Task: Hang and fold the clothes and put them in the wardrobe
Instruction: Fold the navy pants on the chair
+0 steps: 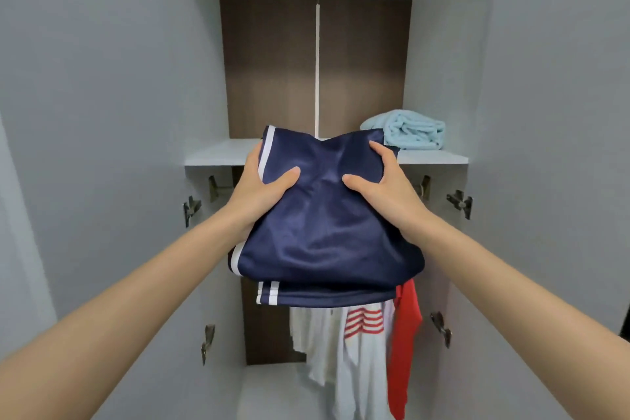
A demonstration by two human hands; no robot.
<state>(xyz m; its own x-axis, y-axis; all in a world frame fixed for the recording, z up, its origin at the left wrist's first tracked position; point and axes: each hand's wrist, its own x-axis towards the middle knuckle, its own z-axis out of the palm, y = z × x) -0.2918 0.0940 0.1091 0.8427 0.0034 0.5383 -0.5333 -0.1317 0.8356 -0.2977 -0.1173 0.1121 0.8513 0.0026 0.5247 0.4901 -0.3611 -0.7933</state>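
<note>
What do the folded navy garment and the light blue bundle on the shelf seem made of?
Navy garment: likely a smooth synthetic knit, polyester perhaps; it shows a soft sheen. Light blue bundle: probably terry cotton; its surface looks fuzzy, thick and matte.

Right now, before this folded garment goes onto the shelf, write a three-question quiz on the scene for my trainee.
1. True or false: only the left hand holds the folded navy garment.
2. What lies on the wardrobe shelf? A) light blue towel B) black shoes C) grey pillow
3. Fill in: the rightmost hanging garment below the shelf is ____.
Key: 1 false, the right hand grips it too; 2 A; 3 red.
</note>
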